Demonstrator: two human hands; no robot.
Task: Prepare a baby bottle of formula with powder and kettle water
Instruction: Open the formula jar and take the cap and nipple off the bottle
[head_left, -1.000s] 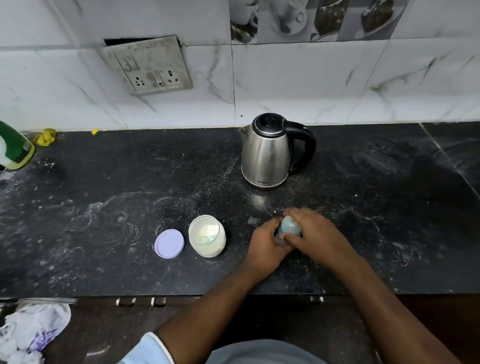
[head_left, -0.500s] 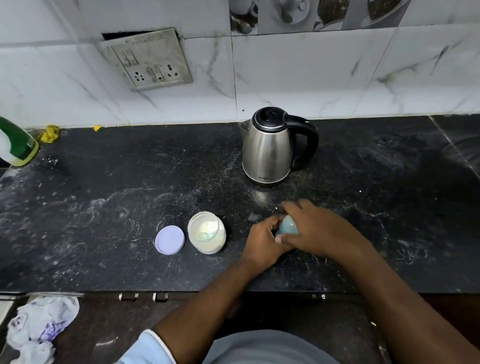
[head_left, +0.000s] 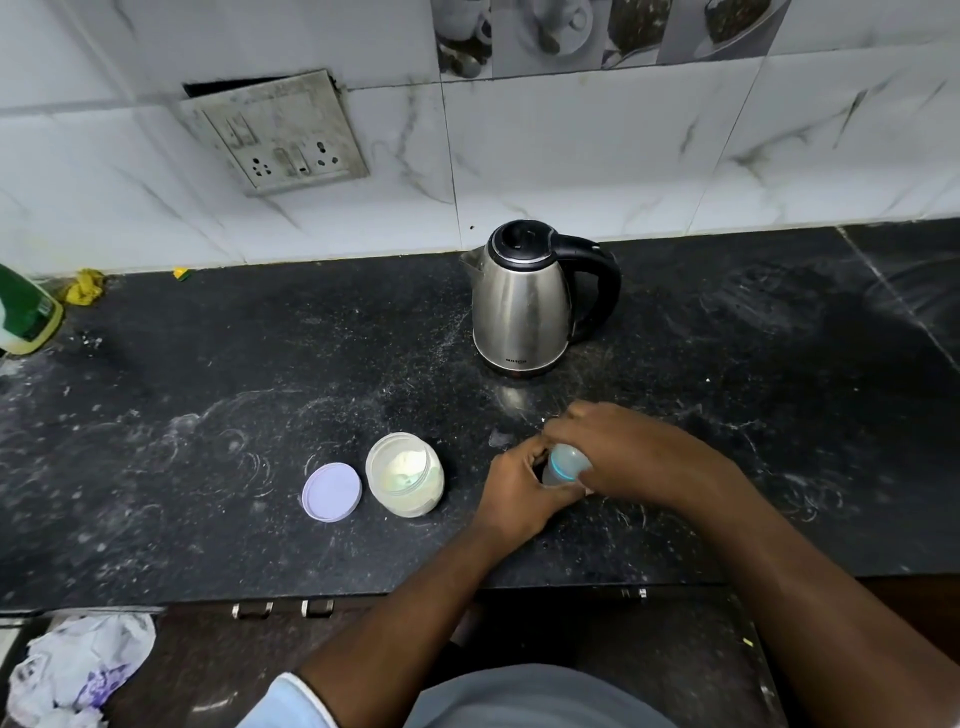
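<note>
Both hands are on the baby bottle (head_left: 567, 464), low over the black counter (head_left: 208, 415). The left hand (head_left: 519, 493) has its fingers curled round the low part of the bottle & holds it. The right hand (head_left: 636, 452) comes over the top, fingers bent round the cap end w/ the blue ring, & grips there too. A bit of the bottle top shows between the two sets of fingers. Can't tell if the bottle's bottom sits on the counter.

Near the left hand's fingers, on their left, is the open powder jar (head_left: 405, 475) w/ white powder inside. Its purple lid (head_left: 331, 492) lies flat just beside the jar, on the side away from the fingers. The steel kettle (head_left: 522, 301) stands past the fingertips, toward the wall, lid shut, handle to the right. Far left of the fingers is a green bottle (head_left: 23, 312).
</note>
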